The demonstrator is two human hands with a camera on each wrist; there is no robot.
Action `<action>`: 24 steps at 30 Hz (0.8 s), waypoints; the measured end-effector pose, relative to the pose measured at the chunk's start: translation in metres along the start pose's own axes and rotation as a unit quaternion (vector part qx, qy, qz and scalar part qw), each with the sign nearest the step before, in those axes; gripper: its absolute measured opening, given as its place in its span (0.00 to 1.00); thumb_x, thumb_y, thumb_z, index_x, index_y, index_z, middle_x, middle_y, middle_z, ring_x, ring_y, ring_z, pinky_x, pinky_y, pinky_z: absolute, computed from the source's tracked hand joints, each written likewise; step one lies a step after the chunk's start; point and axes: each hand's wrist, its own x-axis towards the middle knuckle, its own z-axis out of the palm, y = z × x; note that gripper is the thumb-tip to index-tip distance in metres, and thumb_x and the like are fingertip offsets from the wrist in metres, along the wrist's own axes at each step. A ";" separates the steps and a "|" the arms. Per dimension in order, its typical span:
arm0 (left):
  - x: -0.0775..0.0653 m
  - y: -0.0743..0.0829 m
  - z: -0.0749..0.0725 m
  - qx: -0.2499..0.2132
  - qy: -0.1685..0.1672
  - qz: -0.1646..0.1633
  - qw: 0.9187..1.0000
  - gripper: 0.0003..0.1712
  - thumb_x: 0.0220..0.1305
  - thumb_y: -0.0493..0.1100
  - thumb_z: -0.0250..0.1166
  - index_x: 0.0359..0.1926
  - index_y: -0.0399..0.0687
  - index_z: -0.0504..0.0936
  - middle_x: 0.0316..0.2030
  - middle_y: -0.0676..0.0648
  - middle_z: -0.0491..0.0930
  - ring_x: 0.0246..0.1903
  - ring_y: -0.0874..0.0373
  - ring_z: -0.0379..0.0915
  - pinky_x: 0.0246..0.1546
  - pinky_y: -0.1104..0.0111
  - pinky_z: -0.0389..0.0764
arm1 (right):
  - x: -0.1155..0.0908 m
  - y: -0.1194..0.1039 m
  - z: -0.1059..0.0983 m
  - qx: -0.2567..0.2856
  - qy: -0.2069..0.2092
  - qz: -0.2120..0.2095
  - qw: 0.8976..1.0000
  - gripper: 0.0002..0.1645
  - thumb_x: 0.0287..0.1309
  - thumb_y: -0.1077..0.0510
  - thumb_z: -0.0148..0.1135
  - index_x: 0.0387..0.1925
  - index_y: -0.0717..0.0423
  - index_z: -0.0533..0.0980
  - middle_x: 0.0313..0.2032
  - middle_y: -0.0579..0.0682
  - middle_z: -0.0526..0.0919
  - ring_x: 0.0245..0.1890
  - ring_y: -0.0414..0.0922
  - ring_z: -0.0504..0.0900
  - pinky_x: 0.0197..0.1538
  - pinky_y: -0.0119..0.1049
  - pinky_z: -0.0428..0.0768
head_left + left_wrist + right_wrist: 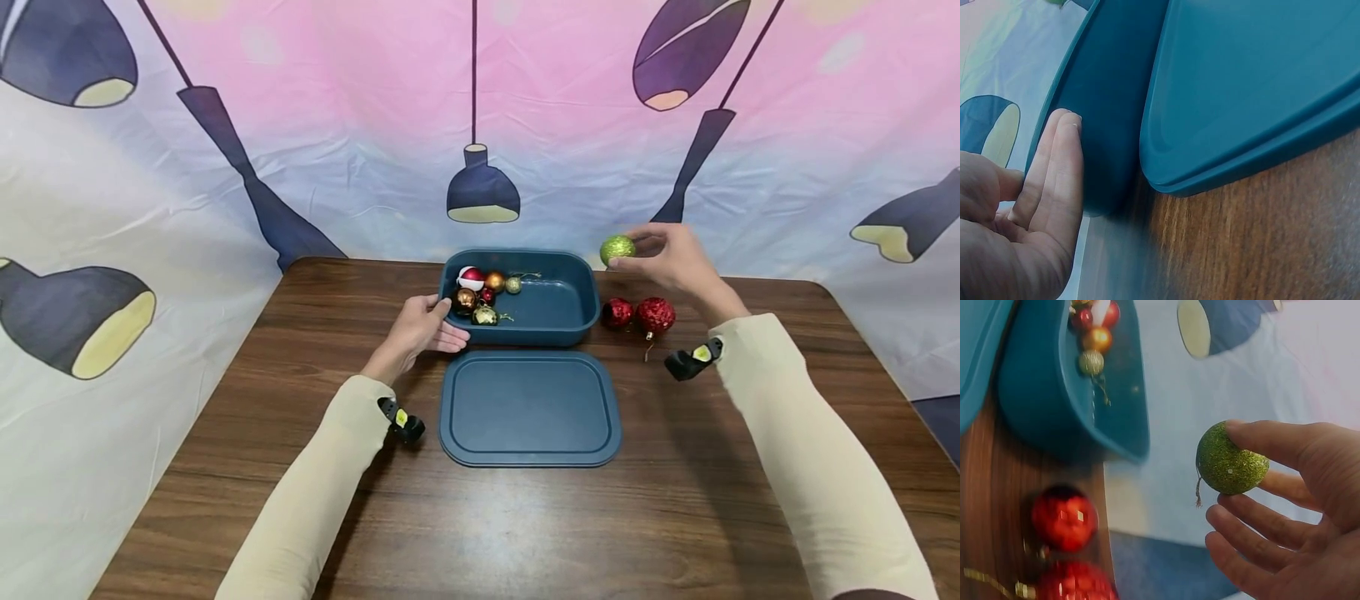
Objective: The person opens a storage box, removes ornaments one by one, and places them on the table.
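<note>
A green glitter Christmas bauble (617, 249) is pinched between the thumb and fingers of my right hand (667, 258), raised to the right of a blue-green box (555, 336). Its short string hangs down in the right wrist view. My left hand (423, 325) is at the box's left front corner, thumb at the rim. In the left wrist view its straight fingers (1057, 169) lie along the outer wall. Inside the box's left half sit several small baubles, among them a red-and-white one (471, 278), a copper one (464, 300) and a gold glitter one (1091, 363).
Two red baubles, one shiny (617, 313) and one textured (656, 315), lie on the wooden table (360, 517) right of the box. In front of the box lies its flat lid (529, 408). A printed cloth (375, 192) hangs behind the table.
</note>
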 end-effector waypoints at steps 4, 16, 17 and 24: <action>0.000 0.000 0.000 0.001 -0.002 0.001 1.000 0.35 0.83 0.47 0.45 0.80 0.38 0.45 0.34 0.36 0.88 0.34 0.44 0.88 0.36 0.61 0.90 | -0.006 0.013 -0.014 -0.016 0.005 0.011 1.000 0.35 0.61 0.48 0.73 0.62 0.64 0.75 0.57 0.70 0.79 0.57 0.62 0.78 0.53 0.53 0.79; -0.001 0.000 -0.001 0.002 0.002 -0.003 1.000 0.34 0.83 0.47 0.45 0.80 0.39 0.47 0.33 0.36 0.88 0.32 0.45 0.88 0.37 0.60 0.90 | -0.026 0.058 -0.044 -0.045 0.018 0.038 0.998 0.35 0.61 0.46 0.72 0.61 0.66 0.77 0.57 0.71 0.79 0.55 0.63 0.80 0.35 0.21 0.78; -0.001 0.000 0.000 0.002 0.002 -0.003 1.000 0.34 0.83 0.47 0.45 0.80 0.39 0.47 0.33 0.36 0.88 0.32 0.45 0.88 0.37 0.59 0.90 | -0.028 0.062 -0.045 -0.051 0.018 0.039 0.998 0.35 0.61 0.46 0.72 0.60 0.67 0.77 0.57 0.71 0.79 0.54 0.63 0.81 0.36 0.22 0.78; -0.001 0.001 0.000 0.007 -0.002 0.001 1.000 0.34 0.83 0.47 0.45 0.80 0.38 0.46 0.34 0.36 0.88 0.34 0.44 0.88 0.36 0.61 0.90 | -0.041 0.084 -0.049 -0.066 0.010 0.064 0.996 0.41 0.61 0.42 0.71 0.63 0.70 0.74 0.57 0.73 0.78 0.57 0.67 0.78 0.55 0.54 0.79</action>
